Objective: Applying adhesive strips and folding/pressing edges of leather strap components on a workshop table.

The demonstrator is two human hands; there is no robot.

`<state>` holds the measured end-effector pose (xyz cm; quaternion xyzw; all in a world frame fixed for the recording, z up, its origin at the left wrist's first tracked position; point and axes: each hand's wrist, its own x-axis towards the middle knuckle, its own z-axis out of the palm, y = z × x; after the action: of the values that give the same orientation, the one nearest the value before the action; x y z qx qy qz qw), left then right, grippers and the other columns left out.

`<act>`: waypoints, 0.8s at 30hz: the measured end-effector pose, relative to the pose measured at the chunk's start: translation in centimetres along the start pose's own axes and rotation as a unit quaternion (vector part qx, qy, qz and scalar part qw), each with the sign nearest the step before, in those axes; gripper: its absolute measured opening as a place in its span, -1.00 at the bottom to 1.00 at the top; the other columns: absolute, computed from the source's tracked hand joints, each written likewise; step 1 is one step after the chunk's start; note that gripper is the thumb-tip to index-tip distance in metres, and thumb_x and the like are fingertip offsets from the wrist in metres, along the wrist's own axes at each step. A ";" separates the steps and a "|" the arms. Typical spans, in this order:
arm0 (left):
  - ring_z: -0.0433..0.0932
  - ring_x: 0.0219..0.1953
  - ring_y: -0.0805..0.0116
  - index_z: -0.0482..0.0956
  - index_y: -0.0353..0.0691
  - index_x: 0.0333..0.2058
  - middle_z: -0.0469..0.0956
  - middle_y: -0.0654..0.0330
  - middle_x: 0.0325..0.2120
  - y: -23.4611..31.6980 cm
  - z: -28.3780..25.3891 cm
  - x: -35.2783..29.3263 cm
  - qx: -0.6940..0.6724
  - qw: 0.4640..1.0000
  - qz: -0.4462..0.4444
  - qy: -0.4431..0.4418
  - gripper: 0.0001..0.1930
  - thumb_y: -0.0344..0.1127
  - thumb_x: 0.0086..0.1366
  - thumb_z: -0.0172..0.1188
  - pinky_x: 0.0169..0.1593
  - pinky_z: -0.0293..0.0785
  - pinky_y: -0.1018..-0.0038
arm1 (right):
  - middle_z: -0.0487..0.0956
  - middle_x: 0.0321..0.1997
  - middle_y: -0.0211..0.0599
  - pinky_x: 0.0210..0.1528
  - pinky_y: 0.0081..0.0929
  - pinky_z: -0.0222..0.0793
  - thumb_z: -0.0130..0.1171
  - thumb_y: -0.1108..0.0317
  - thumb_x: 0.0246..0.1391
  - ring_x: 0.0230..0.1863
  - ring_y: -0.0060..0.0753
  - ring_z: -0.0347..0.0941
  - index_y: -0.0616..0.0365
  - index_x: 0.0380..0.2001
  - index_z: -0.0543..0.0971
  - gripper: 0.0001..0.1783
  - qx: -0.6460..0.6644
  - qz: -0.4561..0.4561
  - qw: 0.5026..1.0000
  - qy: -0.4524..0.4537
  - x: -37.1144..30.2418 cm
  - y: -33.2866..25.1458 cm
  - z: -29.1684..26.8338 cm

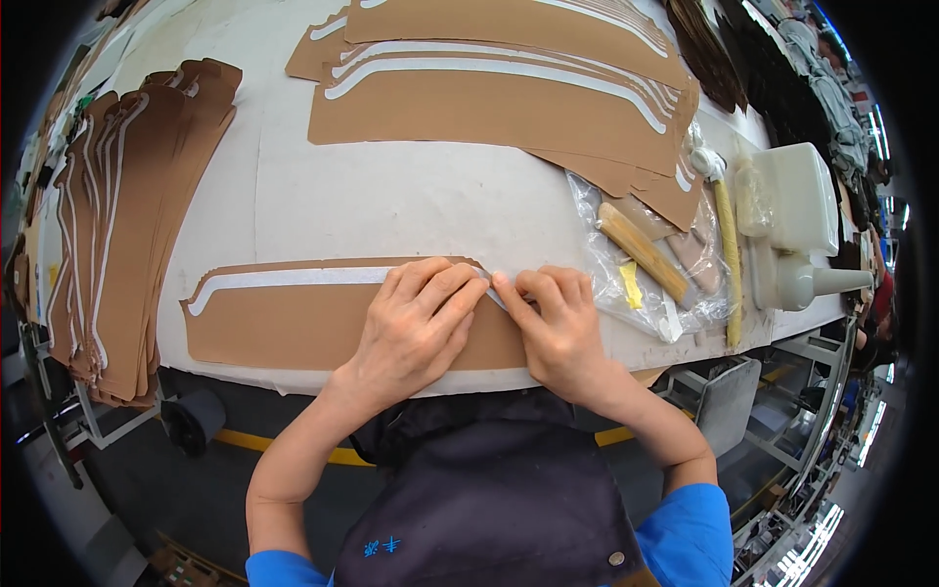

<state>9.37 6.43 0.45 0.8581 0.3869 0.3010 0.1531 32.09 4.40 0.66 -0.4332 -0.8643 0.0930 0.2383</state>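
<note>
A flat brown panel (274, 328), perhaps leather or card, lies near the table's front edge. A white strip (293, 279) runs along its far edge and bends down at the left end. My left hand (416, 323) rests on the panel right of its middle, fingers bunched at the strip and far edge. Close beside it, my right hand (565, 328) pinches at the same edge near the right end, thumb and forefinger together. The two hands' fingertips almost meet. They cover part of the strip and the panel's right end.
Similar panels with white strips lie in a stack (489, 103) at the back and a fanned pile (137, 225) at the left. At the right are a wooden stick (644, 252) on a plastic bag, a yellowish rod (727, 254) and a white plastic container (802, 201).
</note>
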 end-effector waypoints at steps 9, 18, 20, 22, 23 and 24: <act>0.54 0.16 0.12 0.67 -0.26 -0.01 0.60 0.15 0.08 0.1 -0.2 -0.5 -0.006 1.000 0.007 -0.006 -0.65 -0.48 0.19 0.35 0.16 0.51 0.16 | 0.52 0.03 -0.06 0.14 -0.04 0.35 0.21 0.46 -0.06 0.07 -0.06 0.49 0.46 0.10 0.60 -0.42 -0.109 -0.055 0.992 -0.023 -1.0 -0.5 -1.3; 0.62 0.07 0.08 0.69 -0.31 -0.09 0.65 0.08 0.00 -0.6 -3.4 -3.1 -0.003 0.995 -0.003 0.100 -0.68 -0.60 0.13 0.34 0.11 0.56 0.17 | 0.54 -0.19 -0.13 -0.06 -0.09 0.37 0.26 0.68 -0.24 -0.10 0.00 0.50 0.30 -0.12 0.70 -0.53 -0.098 0.032 0.994 0.046 -1.9 0.1 -6.5; 0.62 0.04 0.07 0.70 -0.31 -0.11 0.65 0.10 -0.04 -1.4 -4.6 -5.3 0.017 0.990 -0.021 0.136 -0.70 -0.60 0.15 0.34 0.09 0.54 0.18 | 0.52 -0.23 -0.08 -0.08 -0.10 0.36 0.21 0.69 -0.15 -0.12 0.05 0.47 0.30 -0.24 0.67 -0.69 -0.095 0.109 0.989 0.041 -3.6 0.0 -9.9; 0.60 -0.02 0.07 0.71 -0.29 -0.12 0.63 0.13 -0.09 -2.3 -6.2 -8.1 0.061 0.976 -0.110 0.180 -0.73 -0.58 0.16 0.37 0.05 0.52 0.18 | 0.51 -0.24 -0.05 -0.09 -0.18 0.35 0.19 0.66 -0.10 -0.14 0.02 0.46 0.32 -0.30 0.62 -0.78 -0.065 0.159 0.985 0.018 -3.2 -0.1 -12.3; 0.60 -0.02 0.07 0.71 -0.29 -0.12 0.63 0.13 -0.09 -2.5 -6.6 -9.1 0.067 0.974 -0.115 0.182 -0.73 -0.58 0.16 0.37 0.05 0.52 0.18 | 0.51 -0.23 -0.06 -0.07 -0.19 0.36 0.21 0.65 -0.07 -0.13 0.01 0.47 0.31 -0.30 0.62 -0.80 -0.017 0.168 0.985 0.019 -2.1 -0.7 -12.7; 0.58 -0.04 0.08 0.71 -0.29 -0.13 0.62 0.14 -0.11 -2.7 -7.0 -9.9 0.096 0.966 -0.143 0.192 -0.74 -0.55 0.18 0.39 0.04 0.51 0.18 | 0.51 -0.23 -0.06 -0.06 -0.19 0.38 0.22 0.64 -0.03 -0.13 0.00 0.47 0.31 -0.30 0.63 -0.82 0.031 0.178 0.983 0.019 -0.7 -1.2 -12.6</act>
<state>-1.82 0.91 0.55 0.7304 0.5550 0.3966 0.0342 37.88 2.55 11.83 -0.5741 -0.7652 0.1528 0.2480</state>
